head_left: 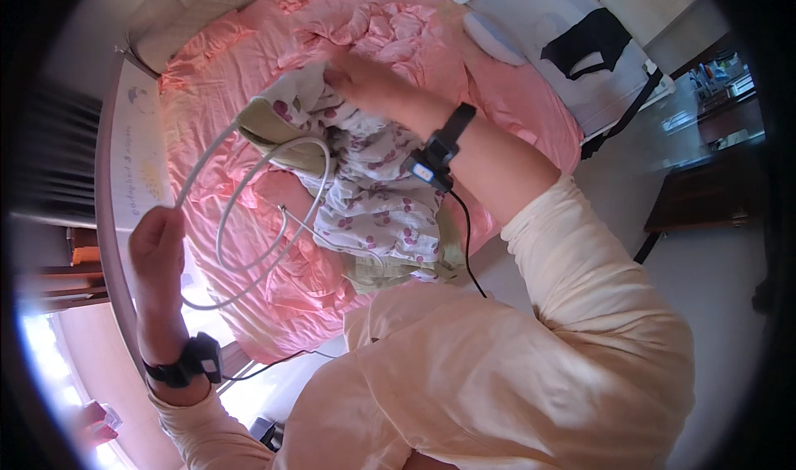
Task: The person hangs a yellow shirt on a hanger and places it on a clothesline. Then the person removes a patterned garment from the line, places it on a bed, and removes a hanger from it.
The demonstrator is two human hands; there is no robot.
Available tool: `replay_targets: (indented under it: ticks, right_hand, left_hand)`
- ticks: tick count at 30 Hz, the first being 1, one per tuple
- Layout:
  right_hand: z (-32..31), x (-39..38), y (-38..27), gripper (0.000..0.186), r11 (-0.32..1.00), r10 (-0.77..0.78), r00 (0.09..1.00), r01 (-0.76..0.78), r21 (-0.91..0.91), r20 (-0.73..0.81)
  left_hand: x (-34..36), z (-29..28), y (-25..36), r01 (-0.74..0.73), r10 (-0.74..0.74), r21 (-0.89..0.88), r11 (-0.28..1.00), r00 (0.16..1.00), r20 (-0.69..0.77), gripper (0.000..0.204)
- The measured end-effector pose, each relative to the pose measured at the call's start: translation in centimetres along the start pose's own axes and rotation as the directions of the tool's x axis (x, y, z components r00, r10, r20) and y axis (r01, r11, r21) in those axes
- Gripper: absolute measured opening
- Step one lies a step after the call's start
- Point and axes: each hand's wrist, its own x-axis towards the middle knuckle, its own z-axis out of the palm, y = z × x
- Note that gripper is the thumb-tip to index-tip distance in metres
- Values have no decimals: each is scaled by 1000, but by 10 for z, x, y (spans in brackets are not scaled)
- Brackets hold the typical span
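My left hand [157, 242], out at the left, is closed around a long white flexible tube [201, 160]. The tube bends in several loose loops, passes the green edge of the cloth and crosses the bed; its thin end shows near the middle. My right hand [352, 80] is closed on the upper part of a white cloth with a cherry print [365, 159]. Green lining [276, 130] shows at the cloth's upper left. The cloth hangs bunched toward me, with another green part at its bottom. My right fingertips are slightly blurred.
Rumpled pink bedding [207, 80] covers the bed. A printed pale guard [137, 146] stands along the left side. At the right, a black garment [589, 43] hangs over another guard, near a white pillow [493, 38]. Cabled bands [186, 362] circle both wrists.
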Motion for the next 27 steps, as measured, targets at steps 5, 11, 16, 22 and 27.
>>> replay_targets:
  ticks: [5, 11, 16, 22, 27]
  right_hand:
    - [58, -86, 48, 27, 896, 443, 884, -441, -52, 148]
    - [139, -149, 35, 32, 924, 373, 814, -372, -93, 445]
    - [118, -90, 43, 37, 633, 678, 710, -696, 340, 192]
    - [38, -28, 105, 53, 697, 713, 685, -716, 47, -149]
    - [121, -68, -49, 59, 493, 196, 806, -573, 655, 558]
  left_hand:
    - [-37, -23, 7, -209, 174, -332, 920, 976, -132, 24]
    - [-24, -4, 20, -372, 276, -794, 480, 924, -266, 35]
    - [4, -9, 43, -440, 236, -828, 347, 896, -377, 33]
    - [-74, -79, 40, -685, 487, -427, 590, 724, -489, 36]
    - [-140, -73, 2, -404, 59, -449, 797, 792, -608, 25]
